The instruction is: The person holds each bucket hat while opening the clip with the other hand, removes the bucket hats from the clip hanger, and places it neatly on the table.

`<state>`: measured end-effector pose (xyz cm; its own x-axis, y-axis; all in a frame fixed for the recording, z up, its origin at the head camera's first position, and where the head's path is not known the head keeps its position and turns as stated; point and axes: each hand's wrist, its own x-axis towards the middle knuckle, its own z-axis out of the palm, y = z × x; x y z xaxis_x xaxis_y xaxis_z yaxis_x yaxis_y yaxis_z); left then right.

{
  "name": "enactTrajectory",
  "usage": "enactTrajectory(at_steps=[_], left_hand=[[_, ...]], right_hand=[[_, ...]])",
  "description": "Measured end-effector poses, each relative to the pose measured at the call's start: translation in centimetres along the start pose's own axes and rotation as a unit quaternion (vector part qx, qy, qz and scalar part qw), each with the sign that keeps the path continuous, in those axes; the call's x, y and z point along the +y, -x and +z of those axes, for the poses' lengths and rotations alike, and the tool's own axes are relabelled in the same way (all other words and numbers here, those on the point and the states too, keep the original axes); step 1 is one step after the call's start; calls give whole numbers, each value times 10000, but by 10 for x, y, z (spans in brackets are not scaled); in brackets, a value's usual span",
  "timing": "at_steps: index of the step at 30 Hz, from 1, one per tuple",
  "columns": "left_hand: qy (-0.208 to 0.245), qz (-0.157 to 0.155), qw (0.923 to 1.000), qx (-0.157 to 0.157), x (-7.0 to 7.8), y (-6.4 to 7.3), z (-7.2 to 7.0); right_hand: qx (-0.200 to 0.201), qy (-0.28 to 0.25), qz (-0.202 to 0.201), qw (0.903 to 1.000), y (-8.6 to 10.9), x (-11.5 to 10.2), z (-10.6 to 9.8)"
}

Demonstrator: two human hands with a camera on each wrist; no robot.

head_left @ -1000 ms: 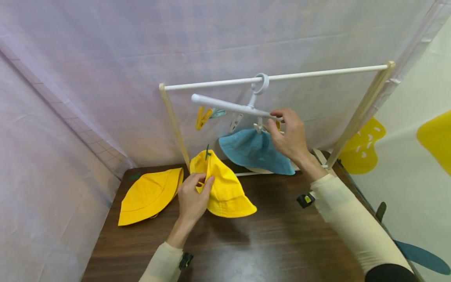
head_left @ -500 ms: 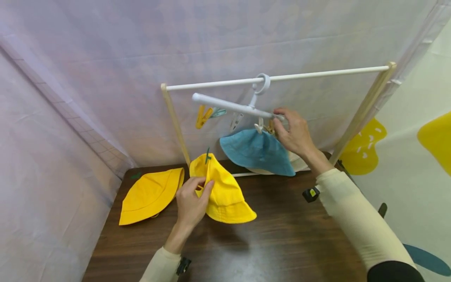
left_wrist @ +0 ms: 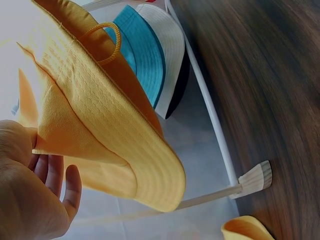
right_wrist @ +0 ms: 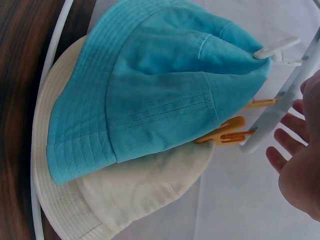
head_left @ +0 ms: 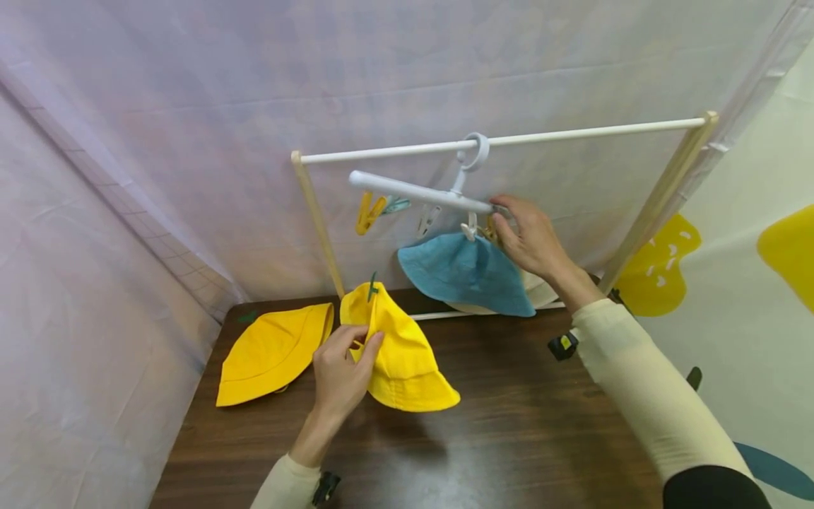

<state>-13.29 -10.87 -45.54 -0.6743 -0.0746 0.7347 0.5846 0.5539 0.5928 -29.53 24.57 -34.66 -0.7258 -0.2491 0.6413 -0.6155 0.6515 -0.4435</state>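
Observation:
My left hand (head_left: 342, 371) pinches the folded crown of a yellow bucket hat (head_left: 407, 364), its brim hanging down above the table. A green stem tops this hat, and a yellow cord loop (left_wrist: 116, 42) shows at its underside. At the rack, my right hand (head_left: 533, 239) holds the right end of a pale clip hanger (head_left: 413, 191) between thumb and fingers. From that hanger a blue bucket hat (head_left: 467, 272) hangs by a white clothespin (head_left: 469, 227). Behind it, a cream hat (right_wrist: 145, 192) hangs by yellow-orange clothespins (right_wrist: 227, 134), one partly covered by the blue hat.
Another yellow hat (head_left: 273, 353) lies on the dark wooden table (head_left: 509, 438) at the left. The hanger hooks over the white rail of a wooden-sided rack (head_left: 591, 132). Yellow (head_left: 369, 214), pale green (head_left: 396, 206) and white (head_left: 429, 220) clothespins hang from its left half.
My left hand lowers the yellow hat slightly, toward me. My right hand shifts a little to the right and stays at the hanger's end; more of the cream hat shows.

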Motion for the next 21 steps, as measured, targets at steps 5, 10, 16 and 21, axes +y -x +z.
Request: enactTrajectory(at_steps=[5, 10, 16, 21], left_hand=[[129, 0, 9999, 19, -3, 2, -4], [95, -35, 9999, 4, -3, 4, -8], [75, 0, 10000, 41, -2, 6, -15], [152, -15, 9998, 91, -2, 9, -20]], right_hand=[[-140, -5, 86, 9999, -1, 0, 0], [-213, 26, 5, 9998, -1, 1, 1], [-118, 29, -297, 9995, -2, 3, 3], [0, 33, -457, 9990, -1, 4, 5]])
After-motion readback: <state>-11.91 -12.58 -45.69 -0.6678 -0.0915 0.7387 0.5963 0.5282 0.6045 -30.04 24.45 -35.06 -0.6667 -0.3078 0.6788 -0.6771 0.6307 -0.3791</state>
